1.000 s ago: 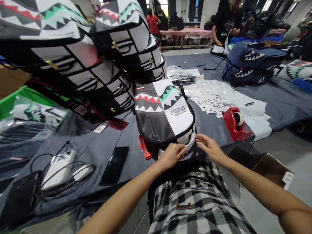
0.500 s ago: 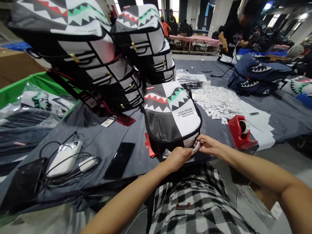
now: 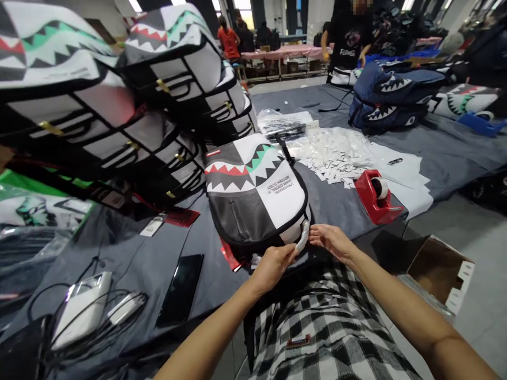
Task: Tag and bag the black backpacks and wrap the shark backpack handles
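A small backpack (image 3: 253,195) with shark teeth and grey and white panels lies on the grey-covered table, its near end toward me. From its near right corner rises a curved, white-wrapped strip (image 3: 303,236) that looks like the carry handle. My left hand (image 3: 271,269) pinches the strip's lower end. Just right of the strip is my right hand (image 3: 330,240), fingers stretched out, with fingertips close to it; whether they touch I cannot tell. Red tags (image 3: 229,258) stick out under the backpack's left side.
Tall stacks of similar backpacks (image 3: 178,74) stand at the back left. A red tape dispenser (image 3: 374,203) sits to the right, before a heap of small white labels (image 3: 336,158). A phone (image 3: 180,290) and a cabled white device (image 3: 83,311) lie left. Across the table stands a person (image 3: 348,37).
My right hand has let go of the strip and its fingers have straightened beside it. My left hand keeps its pinch. The camera view has turned to the right.
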A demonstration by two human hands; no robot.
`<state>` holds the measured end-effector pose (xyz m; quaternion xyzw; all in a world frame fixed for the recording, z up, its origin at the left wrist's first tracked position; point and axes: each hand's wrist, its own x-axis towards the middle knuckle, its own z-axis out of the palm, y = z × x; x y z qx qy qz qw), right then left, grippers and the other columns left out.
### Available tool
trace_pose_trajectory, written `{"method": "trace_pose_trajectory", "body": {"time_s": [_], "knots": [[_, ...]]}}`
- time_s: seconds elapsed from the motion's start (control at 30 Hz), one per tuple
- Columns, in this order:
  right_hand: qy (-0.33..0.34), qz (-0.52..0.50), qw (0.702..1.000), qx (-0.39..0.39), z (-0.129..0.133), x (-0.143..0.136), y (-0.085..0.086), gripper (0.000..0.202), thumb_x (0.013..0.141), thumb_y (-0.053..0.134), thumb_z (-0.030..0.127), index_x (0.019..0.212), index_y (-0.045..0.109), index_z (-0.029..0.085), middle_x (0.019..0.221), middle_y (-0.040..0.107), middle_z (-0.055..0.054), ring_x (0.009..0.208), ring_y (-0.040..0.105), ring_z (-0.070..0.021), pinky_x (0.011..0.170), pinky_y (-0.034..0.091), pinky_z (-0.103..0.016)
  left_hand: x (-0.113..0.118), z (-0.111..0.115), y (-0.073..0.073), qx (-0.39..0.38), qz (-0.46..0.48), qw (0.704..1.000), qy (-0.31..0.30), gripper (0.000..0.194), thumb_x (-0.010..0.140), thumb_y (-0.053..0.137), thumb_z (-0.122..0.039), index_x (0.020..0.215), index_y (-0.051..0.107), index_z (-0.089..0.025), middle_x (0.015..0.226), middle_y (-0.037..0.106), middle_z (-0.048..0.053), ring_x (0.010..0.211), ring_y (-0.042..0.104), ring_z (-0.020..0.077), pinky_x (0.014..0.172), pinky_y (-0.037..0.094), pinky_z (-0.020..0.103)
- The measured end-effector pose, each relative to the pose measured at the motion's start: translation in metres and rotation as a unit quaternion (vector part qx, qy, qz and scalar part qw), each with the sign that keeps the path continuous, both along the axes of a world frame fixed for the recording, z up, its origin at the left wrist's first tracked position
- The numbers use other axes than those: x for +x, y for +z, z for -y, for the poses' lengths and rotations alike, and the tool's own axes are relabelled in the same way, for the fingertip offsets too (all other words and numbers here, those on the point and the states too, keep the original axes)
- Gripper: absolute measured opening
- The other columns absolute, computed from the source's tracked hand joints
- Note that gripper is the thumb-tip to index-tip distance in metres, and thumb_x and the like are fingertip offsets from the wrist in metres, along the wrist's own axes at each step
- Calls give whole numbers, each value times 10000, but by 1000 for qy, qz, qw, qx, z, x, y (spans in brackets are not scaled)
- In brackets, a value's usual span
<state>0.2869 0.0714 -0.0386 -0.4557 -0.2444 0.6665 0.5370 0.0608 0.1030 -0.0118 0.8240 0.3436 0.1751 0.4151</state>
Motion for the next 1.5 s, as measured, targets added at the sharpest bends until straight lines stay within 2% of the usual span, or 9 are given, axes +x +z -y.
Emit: {"method": "trace_pose_trajectory", "body": {"time_s": [0.23,0.5,0.7,0.93,1.07,1.17,1.27,1.37,1.5], "knots": [[-26,-238,969,-56,-31,-32,15,91,814,729,183,785,653,142,758,695,-29,740,683,-125,807,564,-247,1,-3,6,-37,16,999,35,357,943,509,-472,1026,734,-208,754,756,39,695,720,177,695,544,231],[-83,18,996,-33,-8,-21,-7,136,846,763,268,807,688,161,715,695,0,680,669,-118,690,552,-226,5,-10,5,-105,39,988,109,445,851,618,-566,1011,741,-171,813,771,52,736,765,234,701,619,300],[-17,-123,992,-5,22,-40,9,284,751,842,341,926,738,142,914,747,-57,893,698,-145,883,530,-265,4,-3,5,-57,17,993,107,355,893,591,-465,1060,733,-186,832,785,37,804,773,224,742,597,262],[-89,-255,954,-128,-26,-53,25,176,821,758,152,690,642,149,642,651,8,628,605,-100,708,515,-235,9,-2,2,-57,39,987,148,350,872,640,-477,1109,600,-223,849,792,27,794,768,211,753,579,278],[-115,-337,927,-120,-41,-54,24,215,902,667,139,707,588,181,556,570,64,561,578,-75,688,530,-196,12,-17,8,-157,38,981,107,430,812,672,-592,960,619,-192,790,773,41,758,755,225,716,584,304],[-72,-246,963,-84,-34,-41,13,189,912,684,318,790,613,192,663,653,27,671,648,-109,766,561,-241,8,-27,16,-227,36,973,19,450,805,678,-594,970,712,-176,912,783,59,845,749,230,797,574,315],[-51,82,995,-34,-15,-17,7,352,908,622,546,855,644,199,817,711,-54,863,690,-203,830,572,-346,2,-26,16,-207,63,976,6,393,844,665,-507,1049,759,-185,946,789,47,911,736,232,855,549,309],[-62,411,892,175,2,-4,18,341,916,607,513,1077,668,218,1068,707,-94,1075,647,-251,986,514,-417,2,-17,10,-147,89,984,53,313,877,635,-421,1045,772,-196,916,790,30,868,732,221,814,549,289],[135,546,704,433,-2,-22,33,469,904,620,331,1350,569,197,1254,651,-145,1174,596,-293,1041,466,-471,6,-7,3,-28,70,991,106,206,909,605,-324,993,766,-227,945,782,28,853,719,202,825,539,276]]}}
